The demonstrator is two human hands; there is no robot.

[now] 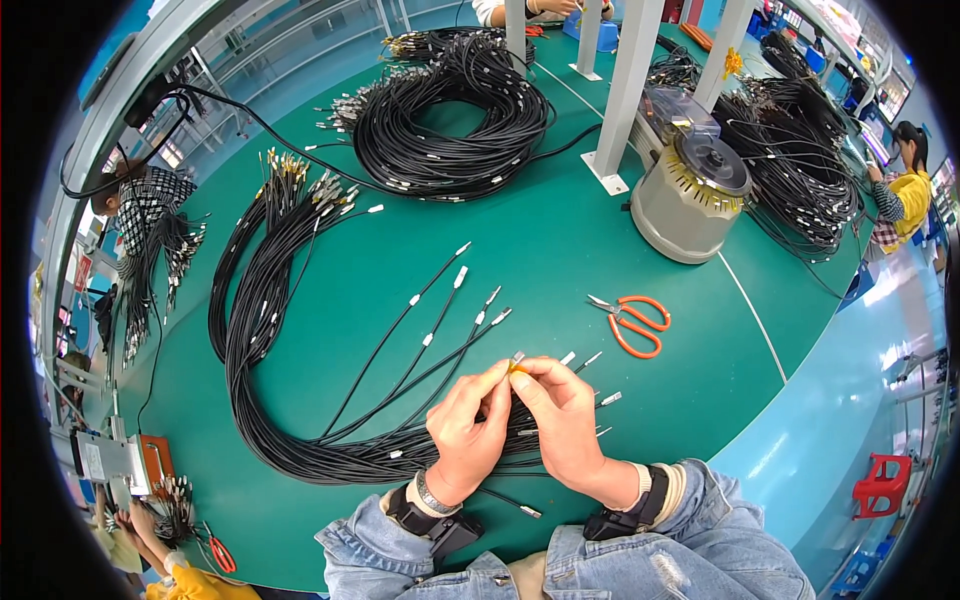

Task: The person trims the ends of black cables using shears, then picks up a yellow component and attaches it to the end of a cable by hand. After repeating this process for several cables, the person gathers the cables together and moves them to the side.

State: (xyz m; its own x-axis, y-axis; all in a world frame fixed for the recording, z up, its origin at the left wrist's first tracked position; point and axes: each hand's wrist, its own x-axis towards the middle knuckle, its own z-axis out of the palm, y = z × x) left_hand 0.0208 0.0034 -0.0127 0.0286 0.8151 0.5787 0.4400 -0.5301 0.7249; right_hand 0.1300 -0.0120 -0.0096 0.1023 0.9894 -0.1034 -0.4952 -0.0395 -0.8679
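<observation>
The bundle of black cables (247,395) curves in from the left and passes beneath both hands, best left slack so nothing tugs; the left hand (468,425) has its fingertips pinched closed on a small amber piece (517,368), up above the bundle; the right hand (567,418) pinches it too, and light, even pressure should suit it; the orange-handled scissors (640,325) lie apart, clear of the elbows
</observation>
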